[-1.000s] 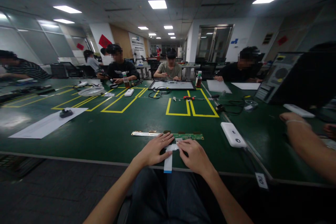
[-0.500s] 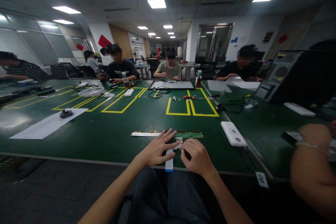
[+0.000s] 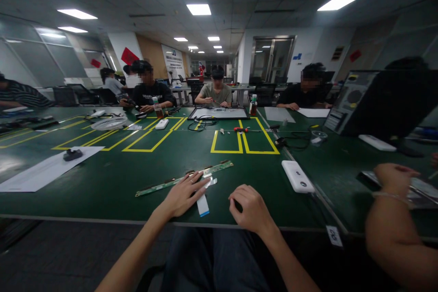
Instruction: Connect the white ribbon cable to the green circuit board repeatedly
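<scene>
A long narrow green circuit board strip [image 3: 160,185] lies slanted on the green table [image 3: 112,178], its right end farther from me. My left hand [image 3: 183,194] rests flat on its middle with fingers stretched out. A white flat ribbon cable with a blue tip [image 3: 202,204] runs from the board toward me, just right of that hand. My right hand [image 3: 249,207] sits apart on the table near the front edge, fingers curled; whether it holds anything is hidden.
A white power bank [image 3: 297,176] lies to the right. A co-worker's arm [image 3: 393,219] reaches in at far right near a computer case [image 3: 356,100]. Yellow tape boxes [image 3: 244,141], a paper sheet [image 3: 41,171] with a dark object, cables and several seated people lie farther off.
The board has swung from level to slanted under my left hand. My right hand has let go of the ribbon cable and drawn back to the right. The view shifted slightly.
</scene>
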`<state>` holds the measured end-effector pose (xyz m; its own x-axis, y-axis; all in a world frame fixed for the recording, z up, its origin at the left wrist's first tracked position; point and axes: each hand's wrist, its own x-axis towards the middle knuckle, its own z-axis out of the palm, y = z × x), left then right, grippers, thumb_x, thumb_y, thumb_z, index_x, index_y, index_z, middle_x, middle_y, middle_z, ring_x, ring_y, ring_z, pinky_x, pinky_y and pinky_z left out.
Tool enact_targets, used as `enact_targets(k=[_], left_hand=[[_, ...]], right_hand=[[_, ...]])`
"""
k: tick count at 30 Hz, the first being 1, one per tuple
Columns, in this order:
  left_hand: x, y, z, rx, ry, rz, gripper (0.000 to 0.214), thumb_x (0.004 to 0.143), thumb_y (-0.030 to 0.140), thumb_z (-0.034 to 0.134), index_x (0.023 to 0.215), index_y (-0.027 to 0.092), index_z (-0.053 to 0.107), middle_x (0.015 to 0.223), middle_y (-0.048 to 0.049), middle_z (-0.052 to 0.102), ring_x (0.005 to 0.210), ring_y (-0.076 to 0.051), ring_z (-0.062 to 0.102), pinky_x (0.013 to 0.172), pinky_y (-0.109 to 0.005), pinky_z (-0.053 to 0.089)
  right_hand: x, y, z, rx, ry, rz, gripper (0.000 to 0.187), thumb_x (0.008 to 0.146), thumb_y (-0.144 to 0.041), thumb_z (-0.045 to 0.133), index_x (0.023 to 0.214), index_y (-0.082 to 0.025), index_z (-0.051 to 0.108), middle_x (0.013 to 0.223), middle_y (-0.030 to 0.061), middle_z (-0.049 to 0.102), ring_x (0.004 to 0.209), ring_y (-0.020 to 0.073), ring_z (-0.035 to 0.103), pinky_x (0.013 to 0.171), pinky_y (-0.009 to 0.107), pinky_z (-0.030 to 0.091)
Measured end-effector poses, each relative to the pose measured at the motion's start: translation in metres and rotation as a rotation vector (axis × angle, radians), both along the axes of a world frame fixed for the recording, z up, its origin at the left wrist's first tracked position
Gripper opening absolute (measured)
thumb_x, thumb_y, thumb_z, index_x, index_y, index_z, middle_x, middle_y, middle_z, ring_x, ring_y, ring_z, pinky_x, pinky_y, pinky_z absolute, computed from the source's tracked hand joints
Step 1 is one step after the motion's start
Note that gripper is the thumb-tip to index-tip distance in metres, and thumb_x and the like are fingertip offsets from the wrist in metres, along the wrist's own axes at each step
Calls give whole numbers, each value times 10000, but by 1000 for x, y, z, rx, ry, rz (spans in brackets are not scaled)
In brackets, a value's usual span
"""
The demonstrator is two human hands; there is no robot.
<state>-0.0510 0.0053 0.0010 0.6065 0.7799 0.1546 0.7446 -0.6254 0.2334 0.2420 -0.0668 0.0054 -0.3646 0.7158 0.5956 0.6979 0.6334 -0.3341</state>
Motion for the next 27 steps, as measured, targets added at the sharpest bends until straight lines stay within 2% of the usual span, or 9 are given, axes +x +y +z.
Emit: enact_targets(k=[4, 10, 12, 14, 16, 17, 21, 23, 27], left_hand=[[-69, 16, -6, -9, 104, 251, 573, 1081, 567, 262, 1619, 384, 325, 1701, -33, 299, 1584, -276, 253, 1268, -548, 220], [-204, 21, -10, -14, 199, 694, 638, 1062, 510, 203, 1622, 251, 364, 1643, -140, 408, 1546, -344, 334, 1196, -586, 315], [-241, 18, -11, 4, 150, 805, 738, 1033, 606, 155, 1555, 206, 488, 1566, -191, 502, 1501, -418, 384, 1129, -645, 347], [-266, 13, -12, 58, 91, 822, 955, 983, 697, -21, 1339, 181, 699, 1404, -181, 650, 1450, -515, 384, 975, -737, 335], [-276, 9, -11, 88, 65, 835, 1082, 941, 716, -134, 1146, 192, 791, 1286, -149, 718, 1431, -553, 368, 868, -761, 316], [-275, 7, -10, 81, 75, 872, 1055, 950, 709, -114, 1156, 205, 789, 1305, -146, 712, 1441, -543, 368, 896, -763, 317], [-259, 0, -6, 39, 216, 1024, 727, 1037, 552, 135, 1567, 180, 466, 1621, -200, 422, 1515, -424, 356, 1127, -636, 345], [-252, -3, -5, 70, 247, 1031, 696, 1054, 478, 123, 1625, 146, 340, 1670, -198, 325, 1544, -393, 311, 1153, -597, 332], [-250, -5, -8, 77, 198, 1047, 754, 1048, 449, 47, 1612, 25, 313, 1652, -231, 348, 1538, -381, 329, 1189, -543, 307]], right_hand=[[0, 0, -1, -16, 6, -1, 145, 894, -135, 584, 879, -222, 698, 880, 47, 727, 909, 212, 644, 863, 347, 488], [1, 1, -3, -21, -11, -13, 143, 894, -132, 590, 871, -224, 698, 882, 45, 726, 900, 208, 644, 866, 346, 489], [0, 1, -3, -19, -19, -19, 140, 894, -134, 595, 874, -224, 700, 885, 43, 728, 899, 204, 646, 867, 343, 489], [0, 1, -3, -17, -24, -26, 141, 896, -135, 594, 879, -223, 702, 886, 41, 728, 900, 202, 647, 867, 341, 490], [0, 1, -2, -19, -22, -29, 145, 898, -134, 590, 882, -223, 704, 886, 41, 728, 900, 202, 648, 868, 341, 492], [0, 1, -2, -21, -18, -28, 146, 898, -134, 589, 881, -223, 704, 885, 42, 729, 899, 203, 648, 866, 341, 492], [0, 1, -1, -34, 4, -24, 154, 894, -120, 588, 883, -221, 703, 894, 41, 731, 904, 205, 648, 866, 348, 484], [0, 1, 0, -40, 8, -21, 157, 892, -115, 587, 888, -221, 703, 900, 41, 733, 908, 207, 648, 866, 352, 482], [0, 1, 1, -57, 3, -11, 163, 894, -111, 586, 890, -225, 702, 909, 41, 737, 922, 212, 647, 870, 354, 487]])
